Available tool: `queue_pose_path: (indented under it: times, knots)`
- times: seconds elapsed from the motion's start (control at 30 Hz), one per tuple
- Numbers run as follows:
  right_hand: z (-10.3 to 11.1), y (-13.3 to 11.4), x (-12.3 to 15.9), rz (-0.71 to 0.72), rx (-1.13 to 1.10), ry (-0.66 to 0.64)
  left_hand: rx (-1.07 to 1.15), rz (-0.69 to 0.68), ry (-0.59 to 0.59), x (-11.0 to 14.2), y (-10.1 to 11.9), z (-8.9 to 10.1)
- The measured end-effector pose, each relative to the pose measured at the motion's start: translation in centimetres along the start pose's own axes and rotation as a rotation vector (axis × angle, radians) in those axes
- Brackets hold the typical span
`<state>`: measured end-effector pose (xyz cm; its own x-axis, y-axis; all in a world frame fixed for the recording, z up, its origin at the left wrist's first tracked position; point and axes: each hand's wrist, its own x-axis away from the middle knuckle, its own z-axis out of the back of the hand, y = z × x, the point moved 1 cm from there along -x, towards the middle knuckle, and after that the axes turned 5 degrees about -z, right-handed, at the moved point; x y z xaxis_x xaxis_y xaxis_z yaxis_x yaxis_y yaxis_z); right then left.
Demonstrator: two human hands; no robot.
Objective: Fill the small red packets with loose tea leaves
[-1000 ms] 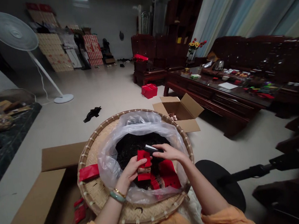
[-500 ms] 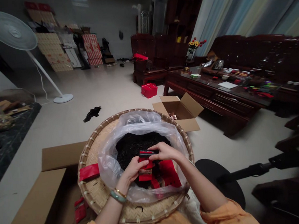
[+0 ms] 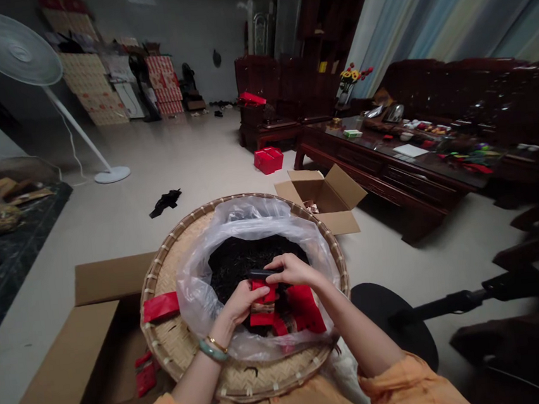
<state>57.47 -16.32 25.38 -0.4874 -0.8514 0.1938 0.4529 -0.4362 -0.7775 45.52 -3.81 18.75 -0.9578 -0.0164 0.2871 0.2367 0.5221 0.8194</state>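
Note:
My left hand [image 3: 242, 302] grips a red packet [image 3: 262, 315] upright, with thumb and fingers round its upper part. At the packet's top edge, my right hand [image 3: 294, 269] is closed on a small black handheld device [image 3: 260, 273], bar-shaped like a mini bag sealer. Whether its jaws pinch the packet is hard to see. Both hands are over an open clear plastic bag [image 3: 193, 289] filled with dark dried leaves [image 3: 235, 262]. More red packets [image 3: 305, 310] lie in the bag's near right side. The bag rests on a round woven bamboo tray [image 3: 176, 347].
Another red packet [image 3: 160, 307] lies on the tray's left rim. An open cardboard box [image 3: 88, 346] at left holds red packets [image 3: 146, 376]. A second open box [image 3: 339, 189] stands beyond the tray. A black round base [image 3: 395, 323] is at right, a white fan [image 3: 112, 174] far left.
The black device has tilted, and the red strip seen along it earlier no longer shows. My hands have otherwise barely moved. The whole view has shifted slightly.

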Motion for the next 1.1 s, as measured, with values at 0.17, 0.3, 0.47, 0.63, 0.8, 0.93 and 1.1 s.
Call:
queue_pose_path:
  times: [0.17,0.3,0.47,0.63,0.8,0.93,1.1]
  knots:
    - [0.0,0.7,-0.5,-0.046,-0.006,0.018,0.124,-0.043,0.047,0.0,0.7,0.3]
    - [-0.2,1.2,-0.8,-0.039,0.000,-0.001,0.228,-0.110,0.114,-0.2,1.3,0.4]
    - [-0.3,1.3,-0.9,-0.023,0.037,-0.007,0.217,-0.117,0.111,-0.5,1.1,0.8]
    - [-0.4,1.4,-0.9,-0.017,0.031,-0.026,0.190,-0.126,0.081,-0.7,0.7,1.3]
    - [-0.4,1.4,-0.9,-0.027,0.039,-0.023,0.183,-0.127,0.079,-0.7,0.6,1.4]
    - [-0.5,1.4,-1.0,-0.026,0.048,-0.029,0.184,-0.118,0.080,-0.6,0.7,1.4]
    - [-0.5,1.4,-1.0,-0.032,0.062,-0.024,0.176,-0.116,0.083,-0.6,0.7,1.3]
